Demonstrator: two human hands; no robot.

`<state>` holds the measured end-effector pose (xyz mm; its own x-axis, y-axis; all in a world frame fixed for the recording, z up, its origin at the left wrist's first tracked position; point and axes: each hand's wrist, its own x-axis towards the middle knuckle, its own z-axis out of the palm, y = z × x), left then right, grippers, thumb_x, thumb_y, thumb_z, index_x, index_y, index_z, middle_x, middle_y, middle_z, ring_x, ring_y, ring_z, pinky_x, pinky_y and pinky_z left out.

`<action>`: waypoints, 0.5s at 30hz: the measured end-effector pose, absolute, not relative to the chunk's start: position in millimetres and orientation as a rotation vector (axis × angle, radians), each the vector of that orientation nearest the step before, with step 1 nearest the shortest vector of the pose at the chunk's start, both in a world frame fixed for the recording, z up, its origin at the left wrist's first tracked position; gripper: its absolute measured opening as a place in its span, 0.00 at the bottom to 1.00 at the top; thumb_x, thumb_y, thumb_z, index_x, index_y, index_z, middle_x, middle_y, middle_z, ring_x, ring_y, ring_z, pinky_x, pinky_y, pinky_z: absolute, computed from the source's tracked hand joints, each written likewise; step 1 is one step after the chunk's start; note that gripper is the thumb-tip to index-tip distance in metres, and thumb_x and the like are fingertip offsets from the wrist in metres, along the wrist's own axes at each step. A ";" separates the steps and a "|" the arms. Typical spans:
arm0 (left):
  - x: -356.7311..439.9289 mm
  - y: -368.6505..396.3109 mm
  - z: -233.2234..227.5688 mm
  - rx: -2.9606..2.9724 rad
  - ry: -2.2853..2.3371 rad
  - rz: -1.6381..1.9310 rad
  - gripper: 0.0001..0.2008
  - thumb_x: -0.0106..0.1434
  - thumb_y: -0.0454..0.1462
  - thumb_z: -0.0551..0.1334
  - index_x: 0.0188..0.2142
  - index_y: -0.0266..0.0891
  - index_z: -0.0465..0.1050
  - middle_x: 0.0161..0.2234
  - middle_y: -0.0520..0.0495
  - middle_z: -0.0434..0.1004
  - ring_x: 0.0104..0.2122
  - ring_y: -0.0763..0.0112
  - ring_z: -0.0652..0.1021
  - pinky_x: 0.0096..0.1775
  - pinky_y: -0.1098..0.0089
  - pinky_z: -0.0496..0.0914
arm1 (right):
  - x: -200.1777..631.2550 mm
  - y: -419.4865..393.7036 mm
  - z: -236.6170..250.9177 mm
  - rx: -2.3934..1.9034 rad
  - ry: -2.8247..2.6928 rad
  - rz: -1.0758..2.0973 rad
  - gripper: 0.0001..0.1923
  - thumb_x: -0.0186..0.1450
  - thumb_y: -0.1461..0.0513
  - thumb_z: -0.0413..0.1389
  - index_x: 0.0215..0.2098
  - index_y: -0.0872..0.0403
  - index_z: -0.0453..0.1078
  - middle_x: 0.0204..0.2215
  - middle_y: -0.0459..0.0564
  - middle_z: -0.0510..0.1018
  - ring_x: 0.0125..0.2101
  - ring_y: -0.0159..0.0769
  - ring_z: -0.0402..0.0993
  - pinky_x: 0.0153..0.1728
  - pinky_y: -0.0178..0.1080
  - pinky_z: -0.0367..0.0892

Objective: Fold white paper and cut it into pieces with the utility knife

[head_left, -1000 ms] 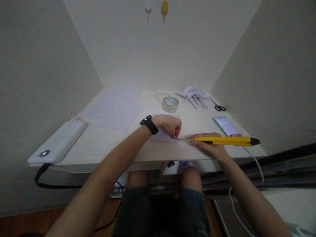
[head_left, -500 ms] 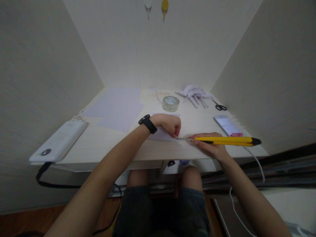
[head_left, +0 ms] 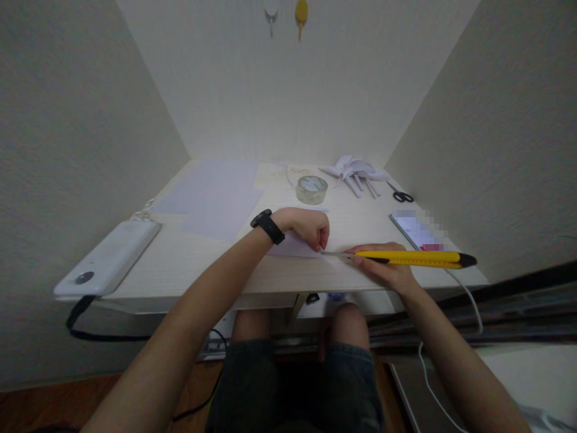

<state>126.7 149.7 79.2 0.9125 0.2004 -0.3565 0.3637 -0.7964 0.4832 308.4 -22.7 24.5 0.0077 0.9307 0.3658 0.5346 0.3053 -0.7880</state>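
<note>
A: At the near edge of the pale wooden bench [head_left: 189, 264], head view: right hand [head_left: 383, 267] has its grip wrapped round a long yellow plastic utility knife [head_left: 412, 257], blade out, tip meeting a small white paper sheet [head_left: 293, 245].

B: Left hand [head_left: 311, 227]?

A: Curled into a fist, grip pinching the paper's right edge down on the bench, right beside the blade tip. Black wristband [head_left: 268, 226] on that wrist.

B: Rest of the bench?

A: Large pale lilac paper sheets [head_left: 214, 195] at back left, clear tape roll [head_left: 311, 189] mid-back, folded white paper pinwheel pieces [head_left: 356, 173] and black-handled scissors [head_left: 400, 194] at back right. Lit smartphone [head_left: 417, 231] just behind the knife, white power bank [head_left: 108, 258] on the left corner.

B: Risks?

A: My read: the fingertips sit very near the blade, so a slip could nick them. The paper is held at one edge only, so it may skid or tear. No mat visible underneath, so the bench could get scored.

B: Only one view?

A: Yes.
</note>
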 end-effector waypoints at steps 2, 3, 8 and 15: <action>126.1 148.1 79.7 2.520 0.429 -0.387 0.12 0.50 0.33 0.69 0.36 0.37 0.82 0.30 0.48 0.83 0.31 0.69 0.79 0.36 0.71 0.69 | 308.0 -23.4 23.7 -1.367 -1.651 0.520 0.13 0.60 0.51 0.63 0.34 0.50 0.83 0.33 0.50 0.86 0.31 0.45 0.83 0.35 0.42 0.79; 125.5 146.9 80.2 2.528 0.443 -0.386 0.12 0.50 0.33 0.69 0.36 0.37 0.82 0.30 0.48 0.83 0.31 0.69 0.79 0.36 0.71 0.69 | 307.3 -24.1 23.3 -1.374 -1.650 0.502 0.13 0.61 0.51 0.63 0.34 0.50 0.83 0.33 0.50 0.86 0.31 0.44 0.83 0.35 0.42 0.79; 121.4 140.5 83.4 2.550 0.490 -0.386 0.11 0.52 0.33 0.68 0.37 0.36 0.82 0.31 0.48 0.84 0.31 0.70 0.79 0.35 0.72 0.68 | 301.3 -28.8 23.9 -1.381 -1.668 0.422 0.12 0.62 0.52 0.62 0.36 0.50 0.83 0.35 0.51 0.86 0.33 0.45 0.83 0.35 0.42 0.79; 128.8 138.2 88.0 2.567 0.437 -0.391 0.12 0.51 0.28 0.66 0.35 0.37 0.82 0.31 0.49 0.84 0.32 0.70 0.79 0.37 0.72 0.69 | 300.5 -28.7 30.7 -1.323 -1.739 0.462 0.10 0.63 0.54 0.62 0.36 0.50 0.83 0.35 0.49 0.86 0.33 0.43 0.83 0.36 0.40 0.79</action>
<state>128.8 138.2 88.0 0.9071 0.2311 -0.3519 0.3755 -0.8220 0.4282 300.5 -28.7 30.7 -0.0485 0.9079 0.4164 0.5819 0.3645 -0.7270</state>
